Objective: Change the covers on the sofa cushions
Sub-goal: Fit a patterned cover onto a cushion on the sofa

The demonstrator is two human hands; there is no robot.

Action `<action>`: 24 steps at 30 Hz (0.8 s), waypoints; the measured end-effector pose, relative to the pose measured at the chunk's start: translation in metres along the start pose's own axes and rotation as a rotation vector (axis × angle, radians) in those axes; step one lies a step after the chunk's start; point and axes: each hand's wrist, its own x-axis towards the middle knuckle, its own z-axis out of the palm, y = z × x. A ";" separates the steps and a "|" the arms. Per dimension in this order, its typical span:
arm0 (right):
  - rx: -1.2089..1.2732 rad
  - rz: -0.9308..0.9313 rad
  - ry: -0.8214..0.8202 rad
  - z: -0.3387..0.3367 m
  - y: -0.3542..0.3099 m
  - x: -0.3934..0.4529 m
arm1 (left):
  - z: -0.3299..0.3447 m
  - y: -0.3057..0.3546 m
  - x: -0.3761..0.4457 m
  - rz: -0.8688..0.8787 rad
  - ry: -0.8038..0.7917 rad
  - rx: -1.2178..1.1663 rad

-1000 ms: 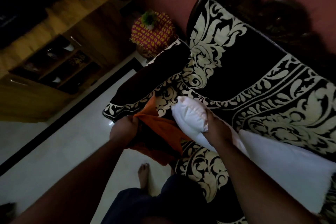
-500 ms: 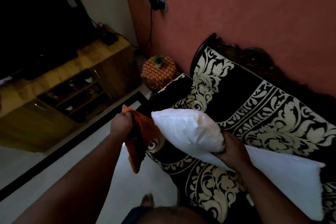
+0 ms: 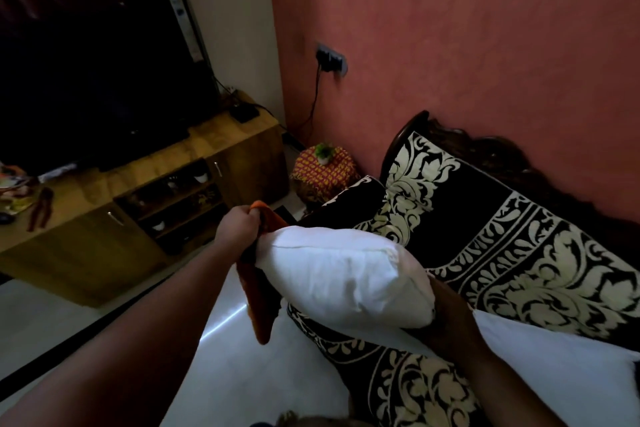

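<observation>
Head view: at frame centre, a left hand [image 3: 239,229] clamps its fingers on an orange cover [image 3: 258,291] hanging beside a white cushion insert [image 3: 339,281], gripped at right by the right hand [image 3: 446,319] above a patterned sofa [image 3: 519,253].

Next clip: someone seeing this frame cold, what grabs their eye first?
The bare white cushion insert held up mid-frame, bright against the dim room, with the right hand gripping its near end. Next, the orange cover hanging from the left hand at the insert's far end. Behind them, the sofa's bold black-and-cream patterned throw fills the right side below the terracotta wall.
</observation>
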 end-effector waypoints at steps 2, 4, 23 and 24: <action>-0.041 -0.013 0.021 0.007 -0.014 0.002 | 0.000 0.003 -0.003 -0.029 -0.037 -0.127; -0.087 -0.002 0.014 0.016 -0.030 0.008 | 0.000 0.009 -0.009 -0.076 -0.087 -0.264; -0.455 0.045 -0.399 0.042 -0.072 0.049 | -0.003 0.078 -0.102 0.275 -0.366 -0.127; -0.463 0.041 -0.406 0.041 -0.078 0.053 | 0.005 0.074 -0.101 0.312 -0.358 -0.040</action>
